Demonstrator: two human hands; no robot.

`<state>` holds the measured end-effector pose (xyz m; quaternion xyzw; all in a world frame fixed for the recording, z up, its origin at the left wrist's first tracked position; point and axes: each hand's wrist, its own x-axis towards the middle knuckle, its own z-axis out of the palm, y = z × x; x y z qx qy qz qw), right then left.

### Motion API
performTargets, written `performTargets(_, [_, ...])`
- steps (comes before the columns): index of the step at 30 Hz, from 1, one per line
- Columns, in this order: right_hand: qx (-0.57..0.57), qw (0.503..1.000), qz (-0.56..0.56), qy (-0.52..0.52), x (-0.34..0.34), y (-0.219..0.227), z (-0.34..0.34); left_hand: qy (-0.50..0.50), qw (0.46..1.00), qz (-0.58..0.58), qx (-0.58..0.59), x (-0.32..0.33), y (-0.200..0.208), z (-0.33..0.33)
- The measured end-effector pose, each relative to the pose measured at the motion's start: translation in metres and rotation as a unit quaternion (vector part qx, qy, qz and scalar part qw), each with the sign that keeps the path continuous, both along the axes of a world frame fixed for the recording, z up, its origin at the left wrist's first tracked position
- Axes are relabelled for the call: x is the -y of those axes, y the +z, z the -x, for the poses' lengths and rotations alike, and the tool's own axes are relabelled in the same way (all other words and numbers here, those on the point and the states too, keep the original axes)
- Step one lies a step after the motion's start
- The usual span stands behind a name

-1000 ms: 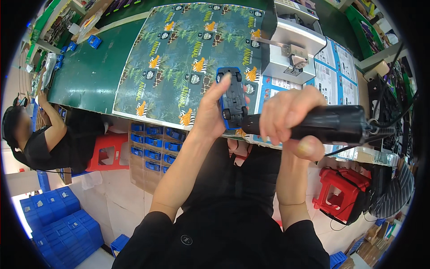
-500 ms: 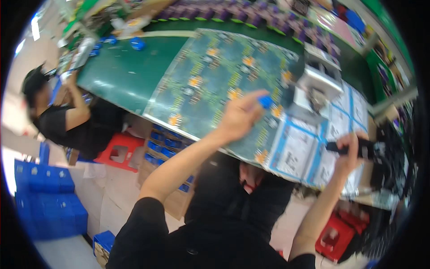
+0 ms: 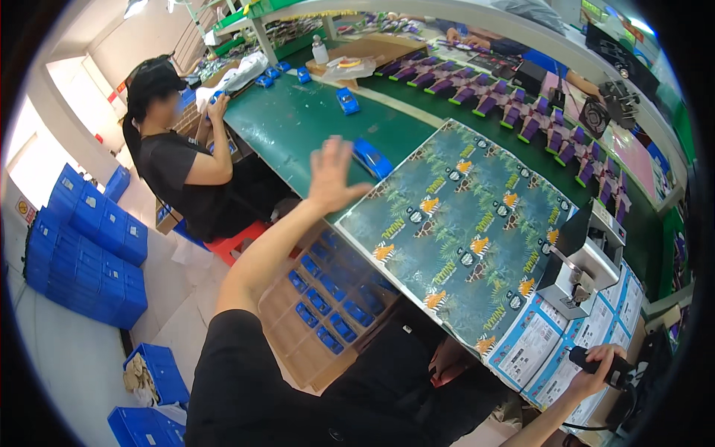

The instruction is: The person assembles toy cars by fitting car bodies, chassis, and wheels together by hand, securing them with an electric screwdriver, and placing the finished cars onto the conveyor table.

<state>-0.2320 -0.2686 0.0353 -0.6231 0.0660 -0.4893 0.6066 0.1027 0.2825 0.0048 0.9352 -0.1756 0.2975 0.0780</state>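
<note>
My left hand (image 3: 333,177) is over the green bench with its fingers spread and nothing in it. Just right of its fingertips lies a blue toy car (image 3: 371,158), close to the edge of a jungle-patterned sheet (image 3: 465,223). My right hand (image 3: 596,370) is wrapped around a black corded hand tool (image 3: 612,369), whose exact kind I cannot make out. It is held above blue-and-white printed sheets (image 3: 530,344) at the bench's right end. Beyond that hand stands a small white machine (image 3: 577,272) with a metal part on its front.
Another blue toy car (image 3: 347,100) lies farther back, with several more behind it. Below the bench is a divided carton (image 3: 279,316) of blue cars. A co-worker (image 3: 182,160) sits at the left. Purple-and-green parts (image 3: 514,112) line the back; blue crates (image 3: 89,253) are stacked on the floor.
My left hand has swung left from above the patterned sheet and opened, leaving the blue object it held. The view has turned left. My right hand keeps its hold on the black tool.
</note>
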Motion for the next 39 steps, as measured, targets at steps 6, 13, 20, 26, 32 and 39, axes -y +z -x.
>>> performTargets(6, [-0.012, 1.0, 0.003, -0.013, 0.01, -0.001, -0.004, 0.11, 0.987, 0.074, -0.093, -0.013, -0.023, -0.021])
performTargets(13, [-0.008, 1.0, 0.007, -0.025, 0.012, -0.009, -0.01, 0.117, 0.983, 0.094, -0.102, -0.022, -0.034, -0.022])
performTargets(20, [-0.073, 0.992, 0.07, -0.076, 0.001, -0.009, -0.01, 0.053, 0.987, 0.116, -0.093, -0.028, -0.025, -0.078])
performTargets(26, [0.04, 0.995, -0.027, -0.082, -0.045, 0.021, -0.016, 0.079, 0.992, 0.093, 0.024, -0.04, -0.029, -0.171])
performTargets(32, [-0.003, 0.992, -0.046, -0.114, -0.026, 0.017, -0.009, 0.114, 0.99, 0.057, 0.054, -0.045, -0.03, -0.237])
performTargets(39, [0.005, 0.999, -0.006, -0.052, -0.028, 0.007, -0.011, 0.095, 0.995, -0.003, 0.027, -0.042, -0.03, -0.22])
